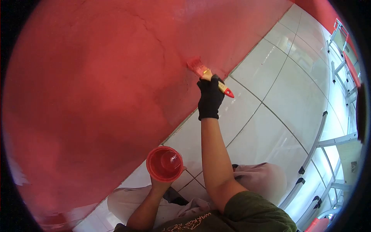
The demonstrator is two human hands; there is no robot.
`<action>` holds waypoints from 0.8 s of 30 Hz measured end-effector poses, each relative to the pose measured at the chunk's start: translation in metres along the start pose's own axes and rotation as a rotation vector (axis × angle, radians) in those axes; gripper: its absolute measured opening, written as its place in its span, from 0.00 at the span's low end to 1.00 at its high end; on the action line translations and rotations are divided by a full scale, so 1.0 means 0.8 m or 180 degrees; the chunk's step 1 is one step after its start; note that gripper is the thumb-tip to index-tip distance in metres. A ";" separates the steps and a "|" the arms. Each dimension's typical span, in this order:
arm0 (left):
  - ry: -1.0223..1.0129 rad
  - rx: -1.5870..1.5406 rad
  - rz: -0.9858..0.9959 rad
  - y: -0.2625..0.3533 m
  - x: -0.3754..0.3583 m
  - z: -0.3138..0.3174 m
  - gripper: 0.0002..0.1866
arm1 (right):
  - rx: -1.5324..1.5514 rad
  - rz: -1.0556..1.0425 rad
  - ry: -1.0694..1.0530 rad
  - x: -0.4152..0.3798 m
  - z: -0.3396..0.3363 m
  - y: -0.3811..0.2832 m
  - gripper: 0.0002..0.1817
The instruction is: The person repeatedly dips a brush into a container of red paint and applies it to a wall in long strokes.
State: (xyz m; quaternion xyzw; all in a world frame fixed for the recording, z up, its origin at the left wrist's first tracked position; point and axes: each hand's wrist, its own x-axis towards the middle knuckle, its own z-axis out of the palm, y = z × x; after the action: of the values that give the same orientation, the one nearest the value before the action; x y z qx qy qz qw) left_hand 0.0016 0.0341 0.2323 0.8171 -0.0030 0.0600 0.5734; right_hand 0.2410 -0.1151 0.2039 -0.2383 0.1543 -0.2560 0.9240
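The brush (201,69), gripped in the gloved right hand (210,98), presses its red bristles on the red wall (96,77) just above the white floor tiles (270,116); a loaded stroke could drip there. The left hand (160,185) cradles a red cup (165,164), which could tip. Shirt (232,218) lettering is only partly legible.

We record our gloved right hand (210,98) gripping a paintbrush (208,75), bristles against the red wall (96,77). Our left hand (160,185) holds a red cup (165,164) from beneath. White floor tiles (278,108) and a metal ladder (313,154) lie alongside.
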 end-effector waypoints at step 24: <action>-0.0117 -0.0273 0.0142 0.007 -0.006 -0.005 0.43 | -0.1482 -0.0048 0.0248 -0.009 -0.071 0.021 0.14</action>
State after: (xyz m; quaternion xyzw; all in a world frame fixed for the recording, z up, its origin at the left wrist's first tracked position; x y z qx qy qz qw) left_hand -0.0042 0.0355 0.2386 0.7924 -0.0343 0.0575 0.6063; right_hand 0.2185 -0.1187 0.1483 -0.4361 0.2431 -0.2294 0.8355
